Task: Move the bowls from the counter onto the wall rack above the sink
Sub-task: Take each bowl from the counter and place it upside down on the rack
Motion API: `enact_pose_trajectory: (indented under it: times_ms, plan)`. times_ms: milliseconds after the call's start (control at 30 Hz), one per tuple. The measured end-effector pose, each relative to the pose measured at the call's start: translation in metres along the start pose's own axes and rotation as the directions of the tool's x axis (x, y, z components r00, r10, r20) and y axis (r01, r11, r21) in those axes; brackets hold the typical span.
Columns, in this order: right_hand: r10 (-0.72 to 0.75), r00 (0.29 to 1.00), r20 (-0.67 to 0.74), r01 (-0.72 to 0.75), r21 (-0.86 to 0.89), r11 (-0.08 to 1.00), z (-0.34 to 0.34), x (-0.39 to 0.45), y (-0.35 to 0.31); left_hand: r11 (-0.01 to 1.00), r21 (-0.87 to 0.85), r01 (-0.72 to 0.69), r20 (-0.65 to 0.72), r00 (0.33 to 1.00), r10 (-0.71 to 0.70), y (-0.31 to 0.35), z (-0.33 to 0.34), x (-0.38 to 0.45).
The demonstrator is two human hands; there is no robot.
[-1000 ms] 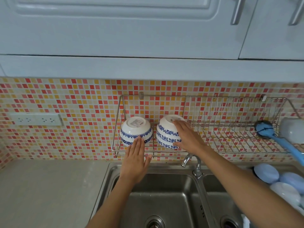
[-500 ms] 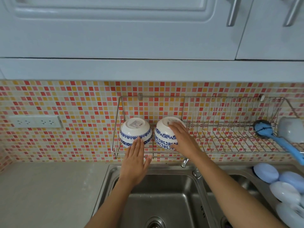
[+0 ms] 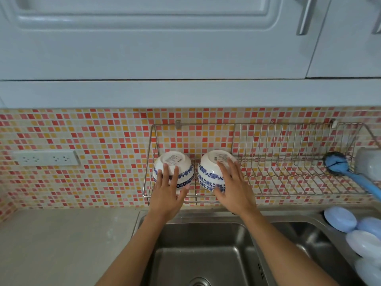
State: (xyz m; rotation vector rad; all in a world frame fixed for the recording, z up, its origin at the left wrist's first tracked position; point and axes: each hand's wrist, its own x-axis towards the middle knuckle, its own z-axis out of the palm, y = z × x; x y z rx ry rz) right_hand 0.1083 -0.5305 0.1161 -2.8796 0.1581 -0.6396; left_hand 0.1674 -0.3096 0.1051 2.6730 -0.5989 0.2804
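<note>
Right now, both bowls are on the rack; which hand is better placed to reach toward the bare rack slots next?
Probably the right hand: it rests on the right bowl, beside the rack's bare slots. The left hand is farther off, on the left bowl.

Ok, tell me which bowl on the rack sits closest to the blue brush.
The right-hand bowl, under the right hand; the other bowl sits farther left of the blue brush.
</note>
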Motion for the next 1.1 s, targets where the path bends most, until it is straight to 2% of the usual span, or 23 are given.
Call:
enact_pose_trajectory:
  times_ms: [167,533,733,900,1033,1100]
  plan:
    - [-0.020,1.000,0.004,0.020,0.030,0.999,0.001,-0.002,0.004,0.998,0.050,-0.038,0.020,0.999,0.037,-0.002,0.000,-0.001]
    - [0.050,0.998,0.045,-0.041,-0.193,0.980,0.011,-0.013,-0.005,0.990,0.127,-0.065,0.090,0.994,0.054,-0.005,-0.001,-0.001]
    - [0.121,0.990,0.070,-0.102,-0.225,0.969,0.009,-0.017,-0.013,0.989,0.122,-0.082,0.104,0.992,0.070,-0.007,-0.001,0.000]
    - [0.202,0.964,0.174,-0.169,-0.189,0.967,0.001,-0.030,-0.022,0.984,0.128,-0.124,0.173,0.980,0.101,-0.012,-0.010,-0.014]
    - [0.197,0.938,0.286,-0.160,-0.149,0.976,-0.023,-0.038,-0.027,0.989,0.124,-0.085,0.178,0.982,0.062,-0.015,-0.033,-0.031]
    - [0.177,0.949,0.261,-0.149,-0.126,0.981,-0.041,-0.042,-0.036,0.984,0.161,-0.077,0.144,0.988,0.053,-0.017,-0.048,-0.034]
